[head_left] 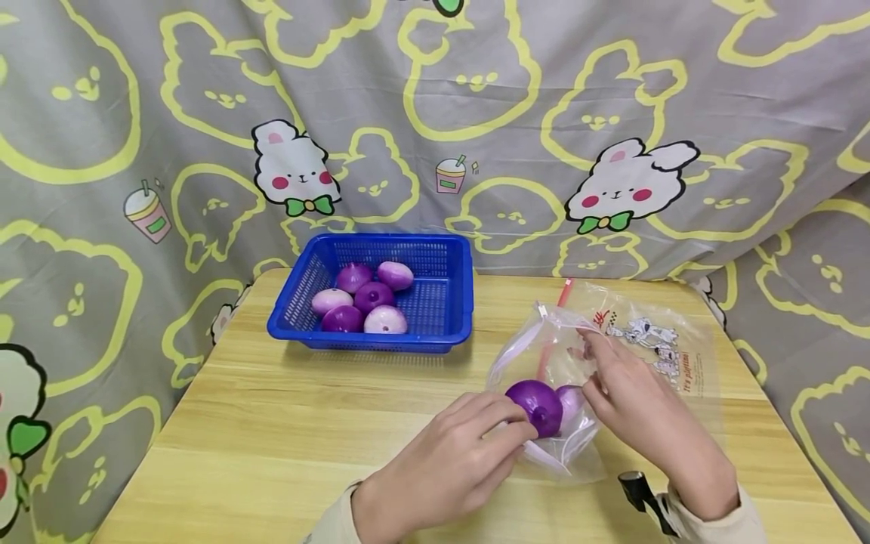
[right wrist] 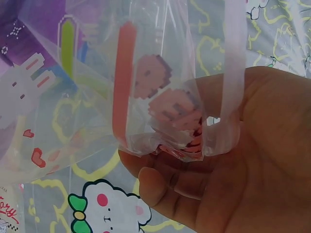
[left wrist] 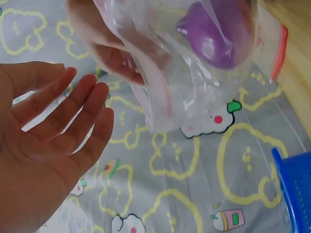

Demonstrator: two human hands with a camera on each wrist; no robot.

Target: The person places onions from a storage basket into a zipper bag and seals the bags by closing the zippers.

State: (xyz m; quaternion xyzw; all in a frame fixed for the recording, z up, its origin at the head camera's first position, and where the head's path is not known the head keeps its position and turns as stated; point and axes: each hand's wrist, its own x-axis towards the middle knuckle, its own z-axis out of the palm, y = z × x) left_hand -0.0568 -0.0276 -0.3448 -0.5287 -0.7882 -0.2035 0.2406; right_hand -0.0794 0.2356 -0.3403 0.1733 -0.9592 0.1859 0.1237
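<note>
In the head view, my left hand (head_left: pixel 451 453) is at the mouth of a clear plastic zip bag (head_left: pixel 511 353), its fingertips close to a glossy purple onion (head_left: pixel 537 412). Fingers spread and loosely bent, the left hand (left wrist: pixel 58 131) has nothing between them in the left wrist view, while the onion (left wrist: pixel 218 39) shows through the plastic. Beside it in the bag lies a paler lilac onion (head_left: pixel 569 402). My right hand (head_left: pixel 632 389) grips the bag's rim. Up close, the right hand (right wrist: pixel 194 179) has its fingers bent around the rim of the bag (right wrist: pixel 163 114), partly hidden by the printed plastic.
A blue perforated basket (head_left: pixel 458 317) stands at the back of the wooden table (head_left: pixel 258 446), holding several dark purple and pale onions. Another clear bag (head_left: pixel 686 325) with a dog print lies flat at the right. A patterned curtain (head_left: pixel 381 91) hangs behind the table.
</note>
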